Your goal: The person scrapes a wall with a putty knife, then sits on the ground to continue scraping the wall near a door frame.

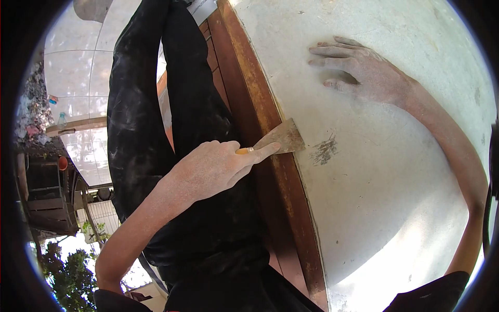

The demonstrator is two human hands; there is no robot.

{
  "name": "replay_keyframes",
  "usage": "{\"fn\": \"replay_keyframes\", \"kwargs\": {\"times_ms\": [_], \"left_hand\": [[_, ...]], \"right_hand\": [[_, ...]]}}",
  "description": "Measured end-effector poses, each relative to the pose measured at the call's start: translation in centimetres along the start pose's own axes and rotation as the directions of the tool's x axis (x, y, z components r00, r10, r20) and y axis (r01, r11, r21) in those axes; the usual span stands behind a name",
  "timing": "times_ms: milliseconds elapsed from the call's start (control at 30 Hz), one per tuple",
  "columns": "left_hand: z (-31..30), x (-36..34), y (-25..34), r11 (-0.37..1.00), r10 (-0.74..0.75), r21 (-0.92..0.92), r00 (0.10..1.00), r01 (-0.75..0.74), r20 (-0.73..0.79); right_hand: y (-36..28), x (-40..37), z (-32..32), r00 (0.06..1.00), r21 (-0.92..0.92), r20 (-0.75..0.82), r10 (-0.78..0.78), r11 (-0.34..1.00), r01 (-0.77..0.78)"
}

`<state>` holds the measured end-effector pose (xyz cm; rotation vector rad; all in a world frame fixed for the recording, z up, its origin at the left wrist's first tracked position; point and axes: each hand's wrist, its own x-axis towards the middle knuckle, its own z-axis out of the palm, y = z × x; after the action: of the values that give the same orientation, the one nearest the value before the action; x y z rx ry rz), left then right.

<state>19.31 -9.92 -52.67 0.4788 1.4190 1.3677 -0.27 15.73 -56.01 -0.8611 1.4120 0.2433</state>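
Observation:
My left hand (208, 169) grips a putty knife with a yellow handle (243, 151). One finger lies stretched along the broad, dirty metal blade (287, 139). The blade reaches over the brown wooden edge (278, 171) onto a pale, dusty surface (364, 197). Just beyond its tip, the surface carries a patch of dark scratch marks (324, 150). Farther up on the right, my right hand (366, 70) rests on the same surface with its fingers spread, holding nothing. Both hands are coated in pale dust.
My legs in dusty black trousers (138, 88) are alongside the wooden edge. Pale floor tiles (73, 67) show at the left, with a strip of litter (32, 114) and a small bottle (62, 120). Green foliage (67, 275) appears at the lower left.

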Motion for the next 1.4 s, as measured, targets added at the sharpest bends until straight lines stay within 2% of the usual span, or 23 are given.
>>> {"fn": "replay_keyframes", "kwargs": {"times_ms": [33,67,133,233,367,433,467,533,633,733,867,967,1067,1233,1400], "left_hand": [[-0.1,-0.3,0.1,0.997,-0.069,-0.009,0.995,0.070,0.066],[-0.1,0.0,0.2,0.997,-0.070,-0.009,0.995,0.071,0.069],[-0.3,1.5,0.5,0.994,-0.064,-0.089,0.998,0.062,-0.017],[-1.5,3.5,1.0,0.995,-0.060,-0.078,0.997,0.063,0.046],[-0.5,0.7,0.4,0.996,-0.051,-0.074,0.998,0.054,0.034],[-0.5,-0.2,0.5,0.989,-0.129,-0.055,0.987,0.134,0.100],[-0.4,0.0,0.5,0.989,-0.129,-0.055,0.986,0.135,0.102],[-0.5,1.3,0.6,0.997,-0.075,-0.035,0.997,0.075,0.001],[-1.8,3.4,1.2,0.997,-0.070,-0.011,0.997,0.071,0.043],[-1.7,1.8,0.8,0.996,-0.083,-0.005,0.992,0.084,0.095],[-0.8,0.3,0.3,0.995,-0.098,-0.012,0.993,0.099,0.070],[-1.2,1.7,0.4,0.998,-0.068,-0.010,0.997,0.068,0.034],[-2.1,2.6,1.0,0.997,-0.077,-0.007,0.993,0.078,0.087],[-0.9,-0.6,0.7,0.987,-0.160,0.007,0.965,0.162,0.206],[-1.0,1.6,1.4,0.990,-0.139,0.017,0.982,0.138,0.127]], "right_hand": [[0.1,0.0,0.0,1.000,0.013,-0.002,-0.008,1.000,0.008],[0.0,0.0,0.1,1.000,0.016,-0.001,-0.009,1.000,0.009],[-0.1,0.2,0.1,1.000,-0.024,0.002,-0.001,1.000,0.001],[-0.5,0.2,-0.4,0.999,-0.029,0.033,0.021,0.999,-0.020],[-0.3,0.1,-0.1,0.999,-0.037,0.030,0.017,0.999,-0.016],[-0.3,0.2,-0.1,1.000,-0.042,0.013,0.016,0.999,-0.016],[-0.3,0.1,0.0,1.000,-0.040,0.014,0.016,0.999,-0.015],[-0.4,0.2,0.0,0.999,-0.040,0.005,0.038,0.998,-0.038],[-1.2,0.2,-0.9,0.994,-0.043,0.054,0.096,0.995,-0.094],[-0.7,0.3,-0.6,0.998,-0.036,0.037,0.042,0.999,-0.041],[-0.3,0.2,-0.3,1.000,-0.022,0.008,0.010,1.000,-0.010],[-0.6,0.3,-0.4,0.998,-0.031,0.037,0.050,0.998,-0.049],[-0.8,0.3,-0.6,0.998,-0.040,0.034,0.053,0.998,-0.051],[-0.2,0.3,-0.1,0.999,-0.051,0.014,0.031,0.998,-0.030],[-0.8,0.4,-0.5,0.997,-0.043,0.043,0.057,0.998,-0.055]]}}
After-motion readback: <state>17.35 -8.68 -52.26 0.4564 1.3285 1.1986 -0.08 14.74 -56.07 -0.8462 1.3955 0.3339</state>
